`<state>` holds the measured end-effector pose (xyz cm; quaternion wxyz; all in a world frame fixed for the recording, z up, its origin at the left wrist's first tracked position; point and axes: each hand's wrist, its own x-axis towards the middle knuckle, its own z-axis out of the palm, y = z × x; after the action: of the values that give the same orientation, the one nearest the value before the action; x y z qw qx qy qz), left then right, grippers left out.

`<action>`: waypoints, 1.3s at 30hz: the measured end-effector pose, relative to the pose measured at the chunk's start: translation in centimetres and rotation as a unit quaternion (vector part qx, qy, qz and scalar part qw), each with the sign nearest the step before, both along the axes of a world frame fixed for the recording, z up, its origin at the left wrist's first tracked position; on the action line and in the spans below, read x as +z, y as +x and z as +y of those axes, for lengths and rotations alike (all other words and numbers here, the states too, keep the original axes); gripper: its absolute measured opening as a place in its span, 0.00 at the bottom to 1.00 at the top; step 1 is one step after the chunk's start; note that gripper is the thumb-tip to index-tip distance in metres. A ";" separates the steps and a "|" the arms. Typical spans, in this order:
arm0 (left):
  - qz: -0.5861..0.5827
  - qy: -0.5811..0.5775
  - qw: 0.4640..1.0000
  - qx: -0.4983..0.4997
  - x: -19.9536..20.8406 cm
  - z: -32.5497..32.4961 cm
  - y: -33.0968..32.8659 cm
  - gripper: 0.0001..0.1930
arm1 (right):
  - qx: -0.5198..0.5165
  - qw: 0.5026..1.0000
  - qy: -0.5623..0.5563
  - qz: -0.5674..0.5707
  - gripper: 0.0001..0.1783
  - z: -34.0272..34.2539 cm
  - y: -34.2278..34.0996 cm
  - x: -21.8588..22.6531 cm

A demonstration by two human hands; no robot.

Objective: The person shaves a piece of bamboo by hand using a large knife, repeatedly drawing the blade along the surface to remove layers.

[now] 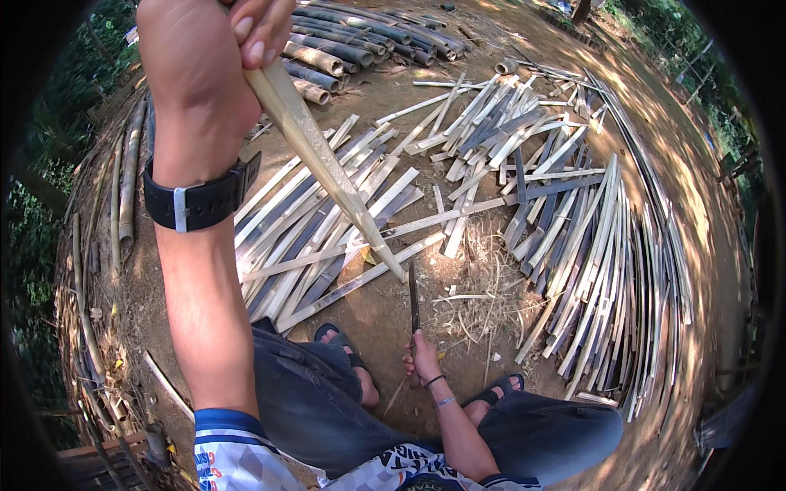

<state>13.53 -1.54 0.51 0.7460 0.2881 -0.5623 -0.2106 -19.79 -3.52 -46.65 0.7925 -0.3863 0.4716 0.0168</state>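
The pale bamboo strip point(323, 164) slanted down from the raised left hand point(201, 61), whose fingers grasped its upper part. Its lower end appeared just beside the knife point(414, 299); contact was unclear. The right hand's point(424, 358) fingers clasped the knife's handle. Split bamboo pieces point(610, 270) lay on the ground point(393, 315) beyond.

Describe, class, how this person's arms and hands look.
The left hand wears no glove; its wrist carries a wide black strap with a silver loop. The right hand , also gloveless, has a thin dark bracelet and a paler band. The left sleeve is pale and patterned, with blue trim and coloured lettering; the right sleeve shows a dark edge.
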 end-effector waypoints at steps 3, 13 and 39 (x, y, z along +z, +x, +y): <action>0.019 -0.040 0.947 0.318 0.2 -0.2 -4.9 0.22 | -0.022 0.996 -0.066 -0.058 0.29 -1.1 0.2 2.0; 0.047 -0.064 0.955 0.285 1.0 -1.0 -5.2 0.24 | 0.079 0.984 -0.128 0.091 0.28 2.7 -0.9 -2.5; 0.027 -0.038 0.951 0.305 0.7 -0.5 -6.4 0.23 | -0.088 0.962 -0.170 -0.197 0.29 -0.5 1.5 8.6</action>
<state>7.15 -2.04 1.17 0.8002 0.4111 -0.4348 0.0404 -18.30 -4.04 -38.09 0.7909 -0.4679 0.3342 -0.2094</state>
